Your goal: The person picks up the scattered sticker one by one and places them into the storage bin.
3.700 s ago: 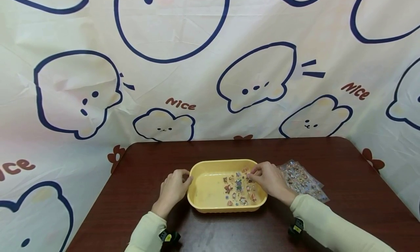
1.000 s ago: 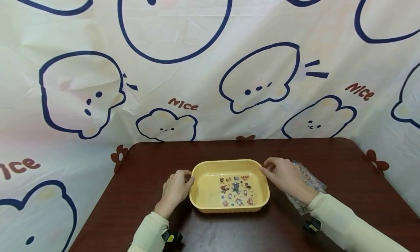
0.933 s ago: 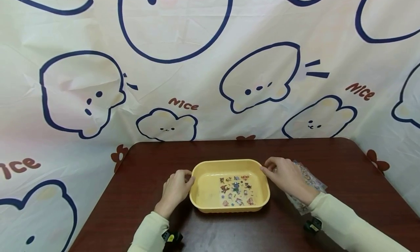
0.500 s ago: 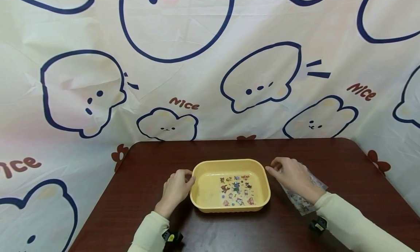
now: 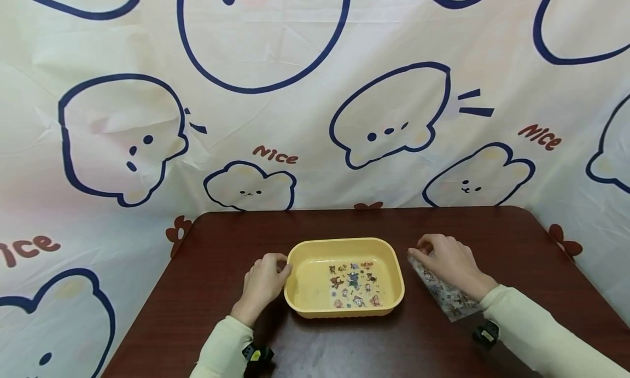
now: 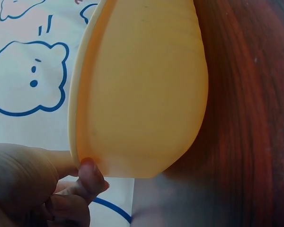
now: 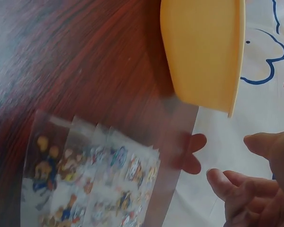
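A yellow plastic tray [image 5: 309, 285] stands mid-table, a clear sheet of small cartoon stickers [image 5: 353, 282] lying flat in its right half. My left hand [image 5: 261, 282] pinches the tray's left end at the rim; in the left wrist view its thumb [image 6: 91, 177] presses the yellow wall from the near side. To the right of the tray, my right hand [image 5: 449, 260] hovers over a fanned stack of clear sticker sheets [image 5: 455, 306], partly covering it. The right wrist view has its thumb and fingers apart, nothing between them, beside the overlapping sheets [image 7: 92, 184].
The dark red-brown wooden table [image 5: 325, 350] has rounded far corners. Behind it hangs a pale cloth [image 5: 305, 121] with blue cartoon outlines. A black device is strapped at each wrist.
The right hand has moved from over the tray's right side, past its rim, to above the sticker stack. The sheet in the tray has shifted slightly left. The left hand keeps its hold.
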The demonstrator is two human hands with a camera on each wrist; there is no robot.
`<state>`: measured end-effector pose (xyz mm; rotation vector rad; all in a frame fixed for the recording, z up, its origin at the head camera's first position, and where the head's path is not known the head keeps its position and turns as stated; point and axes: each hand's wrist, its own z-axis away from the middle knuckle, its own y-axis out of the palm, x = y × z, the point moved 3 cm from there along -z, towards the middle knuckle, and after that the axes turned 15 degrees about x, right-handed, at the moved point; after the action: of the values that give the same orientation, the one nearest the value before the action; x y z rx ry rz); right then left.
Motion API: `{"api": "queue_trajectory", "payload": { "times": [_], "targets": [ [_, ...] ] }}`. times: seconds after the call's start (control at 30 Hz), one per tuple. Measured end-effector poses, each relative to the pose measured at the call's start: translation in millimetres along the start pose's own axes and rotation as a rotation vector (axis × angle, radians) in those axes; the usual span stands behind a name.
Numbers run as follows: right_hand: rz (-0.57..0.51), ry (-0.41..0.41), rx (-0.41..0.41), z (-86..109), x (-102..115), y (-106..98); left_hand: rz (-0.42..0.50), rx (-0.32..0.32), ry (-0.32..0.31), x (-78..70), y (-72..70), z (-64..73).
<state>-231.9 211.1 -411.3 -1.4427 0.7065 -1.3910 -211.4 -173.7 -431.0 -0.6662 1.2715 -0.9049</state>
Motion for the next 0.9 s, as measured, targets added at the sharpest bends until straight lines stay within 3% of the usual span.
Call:
{"api": "queue_trajectory", "payload": {
  "times": [0.9],
  "targets": [
    [0.057, 0.066, 0.057, 4.1, -35.8, -0.2, -0.008, 0.006, -0.015, -0.7, 0.3, -1.7]
  ]
}}
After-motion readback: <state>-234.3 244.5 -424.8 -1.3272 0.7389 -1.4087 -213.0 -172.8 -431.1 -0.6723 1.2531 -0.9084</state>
